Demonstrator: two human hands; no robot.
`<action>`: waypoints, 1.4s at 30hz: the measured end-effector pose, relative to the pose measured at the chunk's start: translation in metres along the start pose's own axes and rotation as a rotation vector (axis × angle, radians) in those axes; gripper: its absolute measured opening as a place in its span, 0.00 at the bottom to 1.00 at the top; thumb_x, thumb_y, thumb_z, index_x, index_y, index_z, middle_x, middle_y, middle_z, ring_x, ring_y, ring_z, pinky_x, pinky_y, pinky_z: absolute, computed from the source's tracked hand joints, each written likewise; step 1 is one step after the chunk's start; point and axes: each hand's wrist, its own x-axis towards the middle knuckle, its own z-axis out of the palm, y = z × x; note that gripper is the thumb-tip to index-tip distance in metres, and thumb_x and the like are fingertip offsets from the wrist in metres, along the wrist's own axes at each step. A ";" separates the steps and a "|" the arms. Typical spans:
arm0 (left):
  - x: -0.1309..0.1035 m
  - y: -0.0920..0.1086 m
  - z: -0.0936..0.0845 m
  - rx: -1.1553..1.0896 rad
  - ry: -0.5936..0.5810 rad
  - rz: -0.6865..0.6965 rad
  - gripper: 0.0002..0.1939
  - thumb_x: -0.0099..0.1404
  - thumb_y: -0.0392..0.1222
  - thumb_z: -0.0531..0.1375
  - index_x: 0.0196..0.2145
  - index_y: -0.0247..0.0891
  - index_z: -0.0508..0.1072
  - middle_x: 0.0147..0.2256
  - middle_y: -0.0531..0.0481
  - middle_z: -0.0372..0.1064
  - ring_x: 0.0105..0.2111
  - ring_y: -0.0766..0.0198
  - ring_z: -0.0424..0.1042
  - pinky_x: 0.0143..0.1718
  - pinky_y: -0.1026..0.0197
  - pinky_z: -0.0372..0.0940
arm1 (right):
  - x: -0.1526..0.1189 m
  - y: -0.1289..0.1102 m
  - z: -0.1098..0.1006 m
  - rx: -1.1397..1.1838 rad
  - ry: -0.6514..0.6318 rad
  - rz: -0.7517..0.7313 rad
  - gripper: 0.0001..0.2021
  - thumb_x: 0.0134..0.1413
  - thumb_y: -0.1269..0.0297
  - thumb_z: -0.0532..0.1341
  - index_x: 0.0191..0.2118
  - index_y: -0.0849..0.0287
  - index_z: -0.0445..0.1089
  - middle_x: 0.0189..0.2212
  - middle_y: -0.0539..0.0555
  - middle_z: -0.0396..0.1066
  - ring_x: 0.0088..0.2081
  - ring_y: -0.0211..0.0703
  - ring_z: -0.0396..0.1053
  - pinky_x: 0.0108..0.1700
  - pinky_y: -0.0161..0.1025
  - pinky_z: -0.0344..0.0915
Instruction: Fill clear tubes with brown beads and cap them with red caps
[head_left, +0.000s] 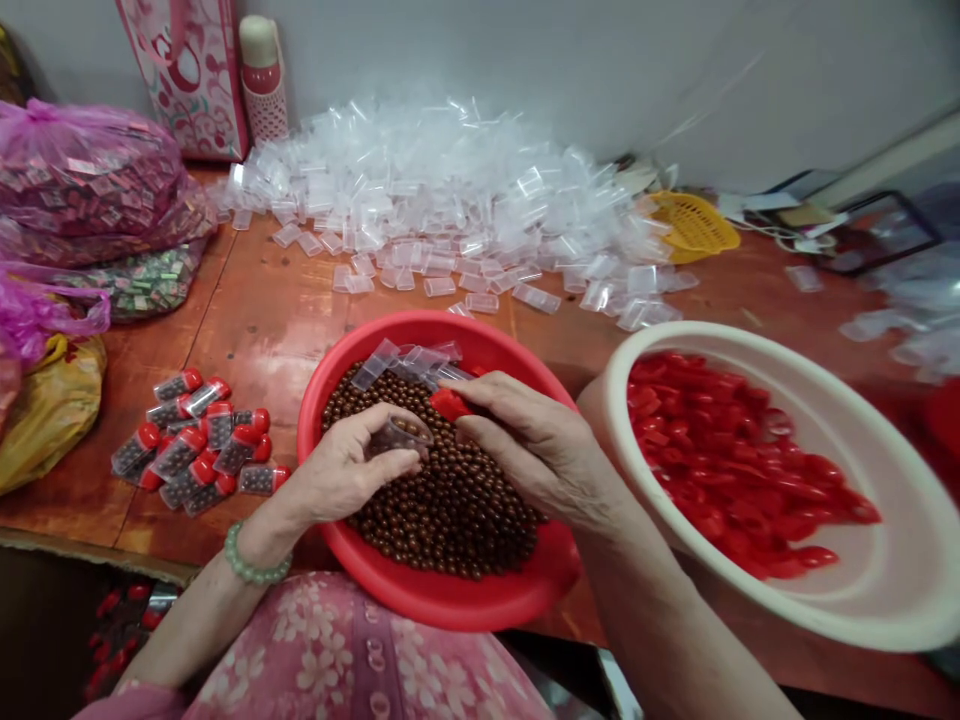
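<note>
My left hand (352, 465) is closed around a clear plastic tube (401, 436) with brown balls inside, its open end toward the right. A red cap (451, 404) is pinched between the thumb and fingers of my right hand (536, 440), a short gap from the tube. Both hands are over a red basin (442, 610) of small brown balls (457, 520). Several empty clear tubes (420, 362) lie on the balls at the basin's far side, partly behind my right hand.
Filled, red-capped tubes (202, 440) lie left of the basin. At right stands a white basin (900, 520) of red caps (720, 470). Clear tubes (450, 200) are heaped along the wall by a yellow basket (694, 225). Plastic bags (90, 180) sit at far left.
</note>
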 end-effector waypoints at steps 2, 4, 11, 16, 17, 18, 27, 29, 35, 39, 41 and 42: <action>-0.001 -0.002 -0.002 0.020 0.020 -0.007 0.12 0.61 0.40 0.60 0.43 0.35 0.68 0.33 0.52 0.68 0.32 0.68 0.68 0.39 0.63 0.64 | 0.004 -0.004 0.006 0.042 0.035 0.036 0.15 0.60 0.67 0.59 0.52 0.56 0.69 0.44 0.55 0.75 0.44 0.42 0.74 0.47 0.39 0.70; -0.002 -0.004 -0.003 0.027 0.021 -0.021 0.12 0.61 0.40 0.60 0.42 0.35 0.68 0.32 0.52 0.68 0.32 0.68 0.68 0.39 0.63 0.64 | 0.005 -0.003 0.012 0.079 0.061 0.078 0.13 0.58 0.65 0.61 0.50 0.55 0.70 0.42 0.54 0.76 0.42 0.43 0.75 0.46 0.40 0.71; -0.004 -0.009 -0.002 -0.066 0.013 -0.014 0.12 0.62 0.41 0.61 0.42 0.35 0.70 0.37 0.49 0.70 0.37 0.64 0.70 0.44 0.60 0.66 | 0.007 -0.004 0.023 0.148 0.122 0.057 0.06 0.57 0.68 0.62 0.41 0.55 0.74 0.34 0.52 0.78 0.35 0.41 0.76 0.39 0.38 0.73; -0.001 -0.011 0.000 -0.154 0.023 -0.041 0.17 0.59 0.40 0.63 0.46 0.35 0.70 0.37 0.49 0.71 0.36 0.65 0.71 0.44 0.60 0.67 | 0.009 -0.004 0.026 0.177 0.128 0.058 0.05 0.57 0.68 0.62 0.39 0.55 0.75 0.33 0.53 0.78 0.34 0.41 0.75 0.38 0.38 0.72; 0.000 -0.012 0.000 -0.161 0.011 -0.042 0.18 0.59 0.40 0.63 0.47 0.35 0.71 0.38 0.49 0.71 0.36 0.66 0.71 0.44 0.60 0.67 | 0.009 -0.004 0.027 0.179 0.119 0.048 0.05 0.57 0.68 0.62 0.39 0.55 0.75 0.33 0.53 0.78 0.34 0.41 0.75 0.38 0.38 0.72; 0.001 -0.013 0.000 -0.166 0.004 -0.038 0.18 0.59 0.39 0.63 0.48 0.35 0.71 0.39 0.48 0.71 0.36 0.66 0.71 0.44 0.60 0.67 | 0.010 -0.004 0.027 0.178 0.112 0.038 0.05 0.58 0.68 0.62 0.39 0.55 0.75 0.33 0.53 0.78 0.35 0.41 0.75 0.38 0.38 0.72; 0.005 -0.013 -0.002 -0.150 0.028 -0.057 0.14 0.60 0.36 0.61 0.45 0.33 0.70 0.34 0.50 0.70 0.33 0.68 0.70 0.41 0.62 0.66 | 0.012 -0.002 0.024 0.093 0.070 0.011 0.05 0.57 0.68 0.62 0.38 0.54 0.76 0.32 0.53 0.78 0.33 0.41 0.75 0.36 0.38 0.72; 0.005 -0.012 -0.003 -0.140 0.039 -0.074 0.12 0.60 0.35 0.61 0.43 0.33 0.71 0.33 0.51 0.70 0.33 0.68 0.70 0.40 0.63 0.65 | 0.012 -0.001 0.023 0.085 0.064 0.017 0.05 0.57 0.67 0.62 0.37 0.55 0.76 0.31 0.53 0.78 0.32 0.41 0.75 0.36 0.38 0.72; 0.006 -0.010 -0.003 -0.124 0.051 -0.087 0.08 0.60 0.34 0.60 0.39 0.34 0.70 0.32 0.53 0.69 0.32 0.68 0.70 0.40 0.62 0.64 | 0.013 -0.002 0.019 0.056 0.016 -0.003 0.05 0.58 0.68 0.62 0.38 0.55 0.76 0.30 0.53 0.77 0.30 0.40 0.73 0.34 0.36 0.71; 0.007 -0.010 -0.002 -0.190 0.078 -0.098 0.08 0.60 0.33 0.60 0.39 0.34 0.68 0.33 0.53 0.68 0.31 0.70 0.70 0.40 0.63 0.64 | 0.005 0.001 0.009 0.027 0.011 0.015 0.04 0.57 0.69 0.63 0.37 0.56 0.75 0.29 0.52 0.76 0.29 0.38 0.72 0.33 0.35 0.69; 0.008 -0.010 -0.002 -0.201 0.091 -0.087 0.08 0.60 0.34 0.59 0.39 0.35 0.67 0.33 0.52 0.68 0.32 0.70 0.70 0.39 0.63 0.64 | -0.001 0.004 0.002 0.019 -0.014 0.032 0.04 0.57 0.69 0.63 0.37 0.56 0.75 0.29 0.51 0.75 0.29 0.38 0.72 0.32 0.34 0.69; 0.008 -0.010 -0.002 -0.196 0.090 -0.079 0.08 0.61 0.34 0.59 0.39 0.35 0.67 0.33 0.52 0.68 0.32 0.70 0.69 0.39 0.63 0.64 | -0.004 0.006 -0.002 0.017 -0.026 0.040 0.04 0.56 0.69 0.63 0.37 0.56 0.75 0.28 0.51 0.75 0.29 0.38 0.72 0.31 0.34 0.69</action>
